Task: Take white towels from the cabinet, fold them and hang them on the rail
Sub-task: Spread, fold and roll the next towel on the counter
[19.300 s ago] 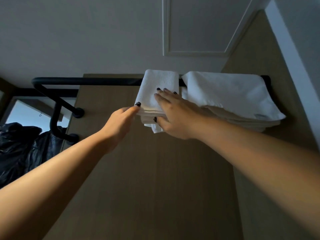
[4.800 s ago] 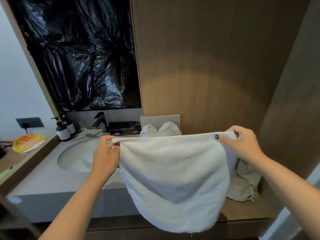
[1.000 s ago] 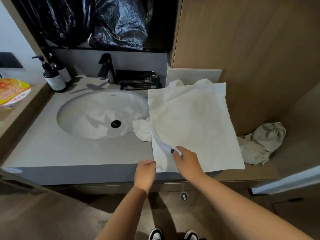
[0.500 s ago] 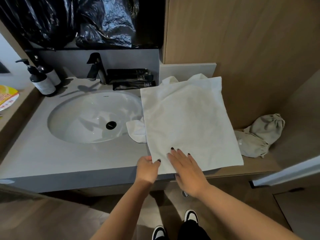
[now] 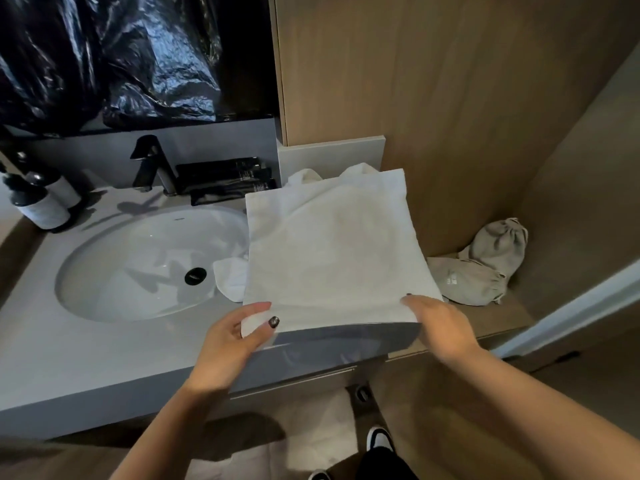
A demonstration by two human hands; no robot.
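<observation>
Head camera looks down on two bare forearms reaching over the front edge of a grey vanity counter (image 5: 41, 355). The left hand (image 5: 232, 341) pinches the near left corner of a white towel (image 5: 332, 251), its thumb with a dark-painted nail lying on top of the cloth and its fingers curled beneath. The right hand (image 5: 440, 327) grasps the near right corner, fingers on the upper face; how its thumb lies under the cloth cannot be told. Between the two hands the towel's near edge hangs just past the counter's front, with shadow under it. The towel is a flat, smooth rectangle spread on the counter to the right of the sink basin (image 5: 138, 265), its left edge reaching over the basin's right rim. A crumpled bit of white cloth (image 5: 230, 278) pokes out from under that left edge, and more white fabric (image 5: 306, 176) shows behind the far edge.

Behind the basin stands a black faucet (image 5: 152, 164), with dark packets (image 5: 225, 174) to its right and two pump bottles (image 5: 41, 202) at the far left. Black plastic sheeting (image 5: 121, 57) covers the wall above. Wooden panelling (image 5: 433, 81) rises behind the towel, and a beige drawstring bag (image 5: 485, 265) lies on the wooden ledge to the right, near the towel but apart from it. A shoe (image 5: 379, 443) shows on the floor below.
</observation>
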